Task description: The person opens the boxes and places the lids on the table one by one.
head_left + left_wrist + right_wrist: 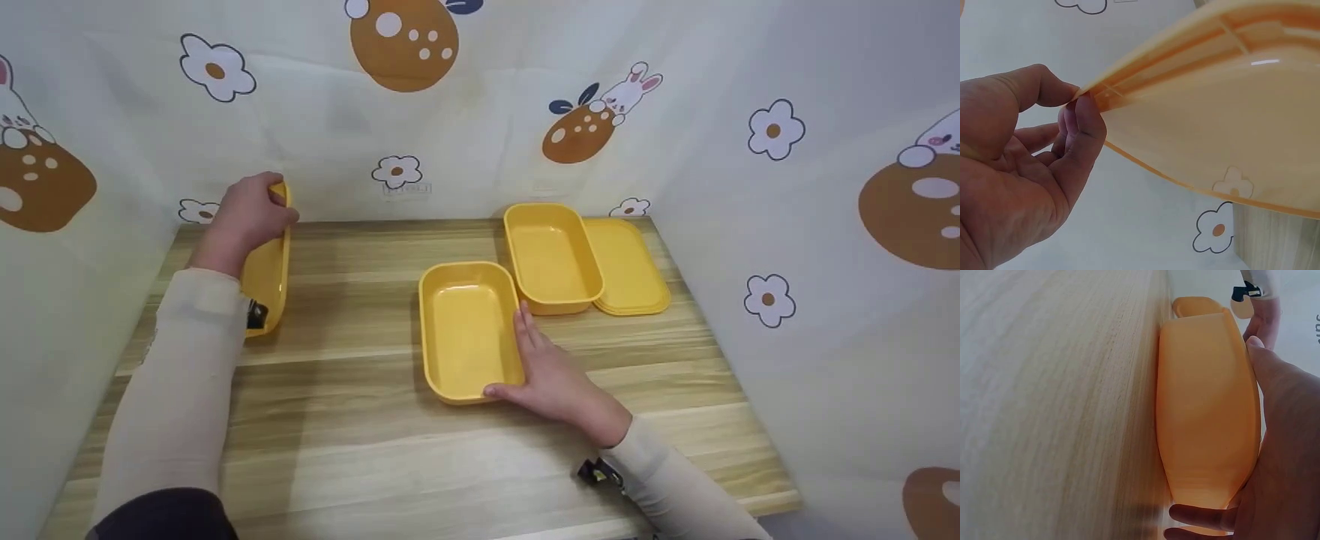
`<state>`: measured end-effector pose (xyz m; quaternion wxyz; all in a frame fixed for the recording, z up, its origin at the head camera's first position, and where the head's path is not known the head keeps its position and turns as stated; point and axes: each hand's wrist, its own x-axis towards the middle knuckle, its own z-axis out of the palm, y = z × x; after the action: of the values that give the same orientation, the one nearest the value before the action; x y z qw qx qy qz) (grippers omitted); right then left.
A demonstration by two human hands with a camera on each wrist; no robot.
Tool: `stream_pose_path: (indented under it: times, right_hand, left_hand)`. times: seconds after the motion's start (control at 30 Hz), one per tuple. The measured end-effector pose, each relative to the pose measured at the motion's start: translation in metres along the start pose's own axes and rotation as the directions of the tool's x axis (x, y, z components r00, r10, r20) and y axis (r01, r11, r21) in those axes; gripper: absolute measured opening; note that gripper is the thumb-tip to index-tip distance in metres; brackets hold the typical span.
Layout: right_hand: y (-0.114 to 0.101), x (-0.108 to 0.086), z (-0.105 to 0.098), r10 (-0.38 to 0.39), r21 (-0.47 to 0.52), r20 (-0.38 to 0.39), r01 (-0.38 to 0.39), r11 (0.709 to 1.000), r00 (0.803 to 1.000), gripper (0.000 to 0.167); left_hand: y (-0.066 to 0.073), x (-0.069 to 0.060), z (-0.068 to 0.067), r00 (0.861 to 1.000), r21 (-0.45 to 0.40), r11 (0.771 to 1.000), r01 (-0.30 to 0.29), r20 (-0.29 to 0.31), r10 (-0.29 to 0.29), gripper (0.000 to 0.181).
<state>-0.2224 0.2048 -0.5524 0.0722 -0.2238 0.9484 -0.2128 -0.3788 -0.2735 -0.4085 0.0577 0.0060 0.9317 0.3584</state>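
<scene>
My left hand [251, 217] pinches the edge of a yellow lid [270, 281], which stands tilted on its side at the left. In the left wrist view, thumb and fingertips meet on one end of the lid [1202, 124], and its inner face and raised rim show. At the middle of the table sits a yellow rectangular box [469, 337], upright and with nothing inside. My right hand [555, 379] rests against its near right corner, thumb at the near rim and fairly straight fingers along the right side. The right wrist view shows the box's wall [1207, 405] beside that hand.
A second yellow box [555, 259] stands behind and to the right, close to the first. Beside it another yellow lid [630, 266] lies flat, partly covered by that box. Patterned sheets [480, 112] hang behind and at both sides of the wooden table [360, 450].
</scene>
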Motion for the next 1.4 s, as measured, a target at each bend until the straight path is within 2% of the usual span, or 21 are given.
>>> stream_pose_path:
  times: [0.17, 0.33, 0.63, 0.77, 0.93, 1.13, 1.4]
  right_hand:
    - [0.000, 0.000, 0.000, 0.004, 0.002, -0.006, -0.004, 1.000, 1.000, 0.140]
    - [0.000, 0.000, 0.000, 0.006, 0.010, -0.003, -0.006, 1.000, 1.000, 0.139]
    - [0.000, 0.000, 0.001, 0.017, -0.003, 0.001, -0.017, 1.000, 1.000, 0.140]
    - [0.000, 0.000, 0.001, 0.016, 0.003, 0.006, -0.016, 1.000, 1.000, 0.140]
    - [0.000, 0.000, 0.001, 0.010, -0.009, -0.005, -0.010, 1.000, 1.000, 0.140]
    - [0.000, 0.001, 0.001, 0.007, -0.016, -0.007, -0.007, 1.000, 1.000, 0.139]
    - [-0.001, 0.000, 0.000, 0.008, -0.017, 0.008, -0.008, 1.000, 1.000, 0.139]
  left_hand:
    - [-0.003, 0.005, 0.005, 1.000, -0.053, 0.998, 0.018, 0.024, -0.017, 0.078]
    - [-0.007, 0.010, 0.010, 0.999, -0.099, 0.995, 0.033, 0.022, -0.031, 0.079]
    - [-0.014, 0.018, 0.019, 0.999, -0.138, 0.990, 0.031, 0.022, -0.029, 0.077]
    - [-0.018, 0.022, 0.023, 1.000, -0.132, 0.991, 0.025, 0.022, -0.022, 0.076]
    - [-0.021, 0.026, 0.029, 1.000, -0.090, 0.996, 0.006, -0.006, -0.007, 0.076]
    - [-0.022, 0.030, 0.035, 1.000, -0.080, 0.997, -0.018, -0.023, 0.016, 0.073]
    - [-0.023, 0.036, 0.043, 1.000, -0.073, 0.997, -0.004, 0.006, 0.004, 0.070]
